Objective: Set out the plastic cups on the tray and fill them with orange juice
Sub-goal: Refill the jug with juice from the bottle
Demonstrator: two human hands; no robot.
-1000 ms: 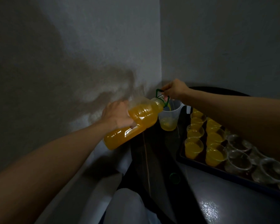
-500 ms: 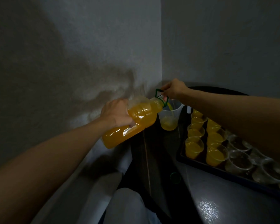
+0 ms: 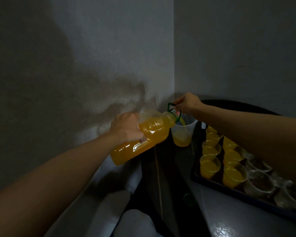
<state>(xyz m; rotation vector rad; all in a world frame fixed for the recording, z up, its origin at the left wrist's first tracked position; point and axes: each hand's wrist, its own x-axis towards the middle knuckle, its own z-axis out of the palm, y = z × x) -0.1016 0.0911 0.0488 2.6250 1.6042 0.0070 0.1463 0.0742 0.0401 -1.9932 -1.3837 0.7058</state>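
Note:
A large plastic bottle of orange juice (image 3: 143,139) is tipped to the right, and my left hand (image 3: 126,128) grips its body. My right hand (image 3: 186,102) pinches the green carry handle (image 3: 171,106) at the bottle's neck. Juice streams from the mouth into a clear plastic jug (image 3: 182,134) standing on the dark table, with a little juice at its bottom. To the right lies a dark tray (image 3: 217,187) holding several plastic cups: filled cups (image 3: 208,165) on its left side, empty clear cups (image 3: 260,183) on its right.
Grey walls meet in a corner just behind the jug. A green bottle cap (image 3: 189,199) lies on the table (image 3: 171,177) near its front. My right forearm crosses above the tray's far cups. A pale cloth-covered knee (image 3: 135,223) shows below.
The bottle has tilted slightly further and juice keeps flowing; the level in the jug has risen a little. Both hands keep their hold.

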